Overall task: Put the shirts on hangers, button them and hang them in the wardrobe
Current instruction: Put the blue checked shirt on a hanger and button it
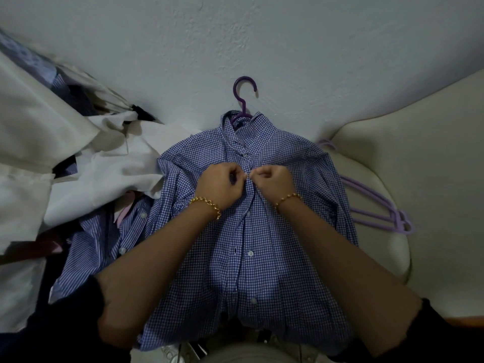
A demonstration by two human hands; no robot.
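Observation:
A blue gingham shirt (pixel 272 258) lies flat in front of me on a purple hanger (pixel 243 100), whose hook sticks out past the collar. My left hand (pixel 220 186) and my right hand (pixel 273 180) meet at the shirt's front placket, just below the collar. Each pinches the placket's edge at an upper button. Further down the placket the buttons lie beside their holes, undone.
Several spare lilac hangers (pixel 377 205) lie to the right on a cream cushion (pixel 408 158). On the left are white garments (pixel 112 174) and a blue striped shirt (pixel 104 239) in a heap. A white wall (pixel 235 35) stands behind.

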